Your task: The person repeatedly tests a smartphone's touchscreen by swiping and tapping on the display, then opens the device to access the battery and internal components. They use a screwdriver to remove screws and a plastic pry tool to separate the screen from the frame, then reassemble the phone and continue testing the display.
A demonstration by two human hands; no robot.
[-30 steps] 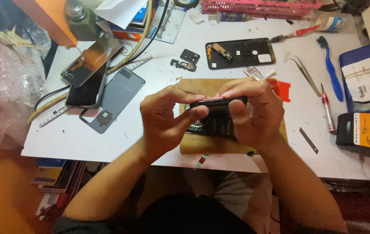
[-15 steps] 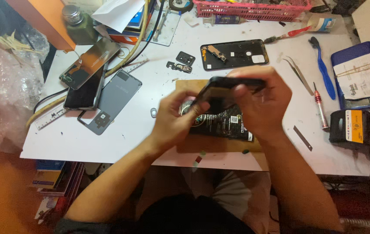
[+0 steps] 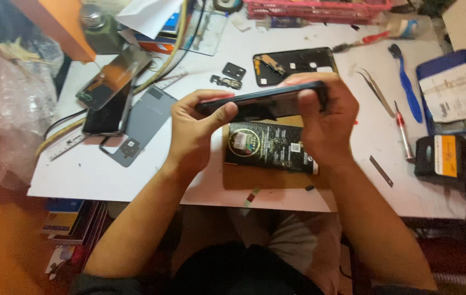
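Both hands now hold the phone (image 3: 263, 102) raised edge-on above the opened body (image 3: 268, 146) on the counter (image 3: 107, 175); left hand (image 3: 192, 131) and right hand (image 3: 326, 123) clamp its ends, higher than before.

Both hands are raised above the table (image 3: 134, 180), the left hand (image 3: 195, 131) gripping the left end of a phone (image 3: 266, 101) and the right hand (image 3: 326, 123) its right end. Directly beneath the phone, an opened phone body (image 3: 268, 147) lies on a board (image 3: 255, 177) near the front edge. Left of the board lie a back cover (image 3: 140, 123) and two stacked phones (image 3: 110, 93). Behind the hands lies another back cover (image 3: 296, 63). To the right lie tweezers (image 3: 375, 90), a screwdriver (image 3: 403, 131) and a brush (image 3: 405, 82); a basket (image 3: 320, 8) stands along the rear edge.
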